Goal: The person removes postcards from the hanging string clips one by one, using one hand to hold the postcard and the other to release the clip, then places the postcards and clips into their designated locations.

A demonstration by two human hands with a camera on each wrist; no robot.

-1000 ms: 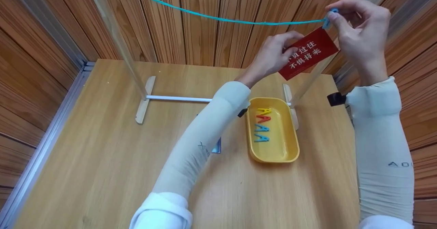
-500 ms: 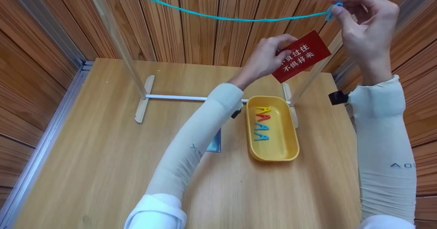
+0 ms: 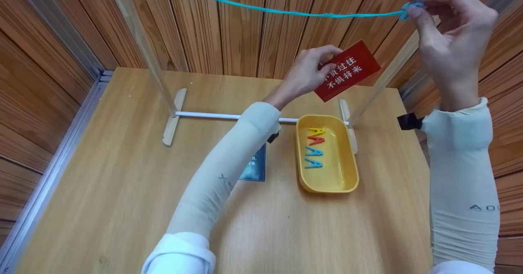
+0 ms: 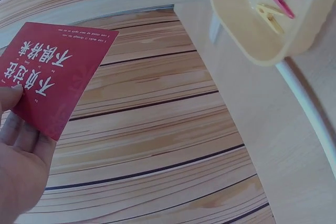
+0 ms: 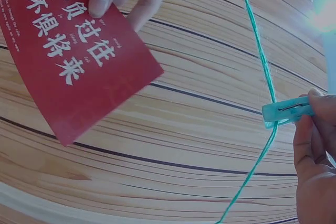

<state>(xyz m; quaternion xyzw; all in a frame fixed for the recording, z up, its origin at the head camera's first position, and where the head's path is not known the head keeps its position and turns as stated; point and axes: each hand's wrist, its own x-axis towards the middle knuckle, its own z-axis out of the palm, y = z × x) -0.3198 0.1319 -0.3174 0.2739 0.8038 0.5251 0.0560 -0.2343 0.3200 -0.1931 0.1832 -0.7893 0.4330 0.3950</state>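
Observation:
Between thumb and fingers my left hand (image 3: 308, 72) pinches a red card (image 3: 347, 72) with white lettering, held tilted in the air. Up at the right, my right hand (image 3: 457, 41) pinches a light blue clothespin (image 5: 286, 111) by its handle end. The clothespin's tip sits on the turquoise string (image 3: 286, 12), which passes through its jaws in the right wrist view. Card and clothespin are apart. Below the hands stands a yellow tray (image 3: 351, 184) holding several clothespins: a yellow one (image 3: 317, 131), a red one (image 3: 316, 139) and blue ones.
A wooden post (image 3: 139, 41) rises at the left and another post (image 3: 388, 74) at the right, joined low down by a white rod (image 3: 208, 115). A dark blue card (image 3: 255, 168) lies on the table (image 3: 102, 192), partly behind my left forearm.
My left hand has drawn the red card left, away from the clothespin and string. My right hand has moved slightly right and up, still pinching the clothespin.

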